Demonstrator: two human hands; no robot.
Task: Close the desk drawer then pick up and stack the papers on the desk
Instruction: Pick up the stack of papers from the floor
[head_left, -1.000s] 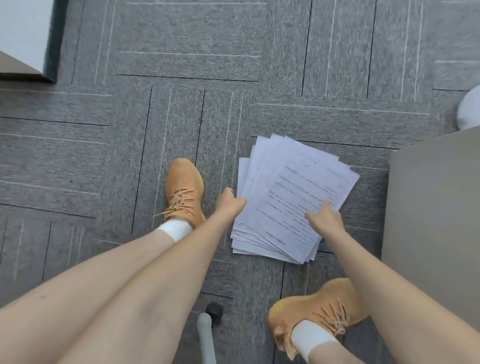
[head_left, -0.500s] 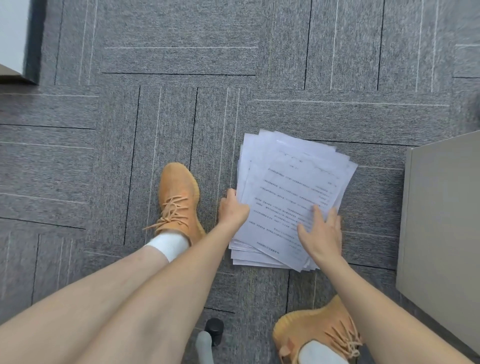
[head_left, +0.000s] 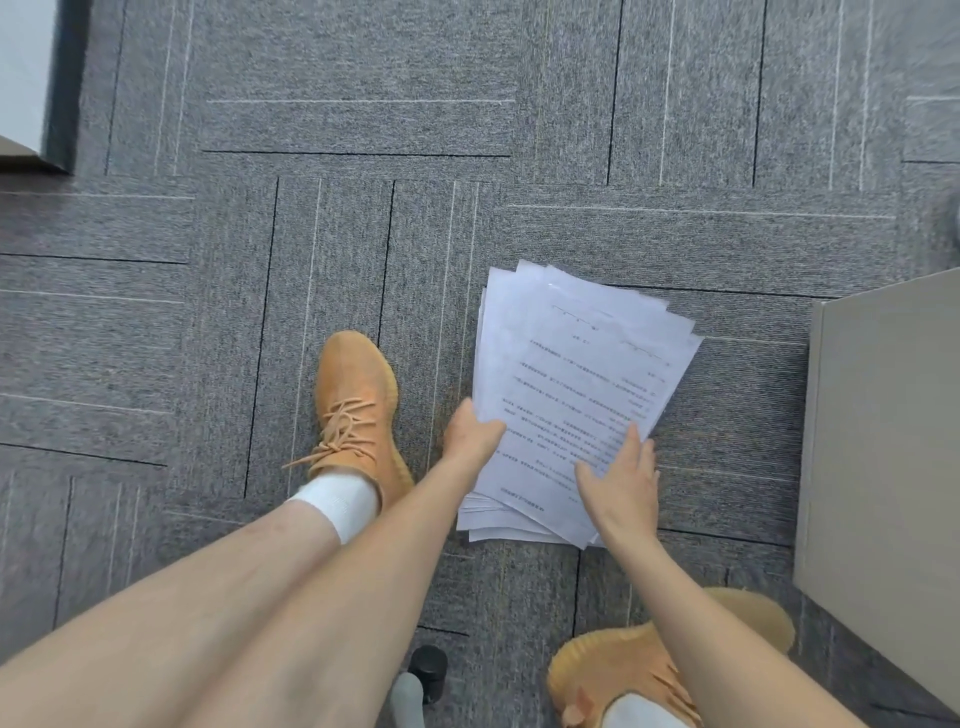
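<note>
I see the carpet (head_left: 363, 130) carrying the fanned papers (head_left: 582, 384) near its right edge, beside the cabinet (head_left: 883, 467). My left hand (head_left: 470, 434) pinches their left edge; my right hand (head_left: 618, 480) lies spread on top — loose lower sheets could slide out on lifting.

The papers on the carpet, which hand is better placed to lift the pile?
Probably the left hand: its grip already pinches the left edge of the papers. The right hand only lies flat on top, fingers spread.
</note>
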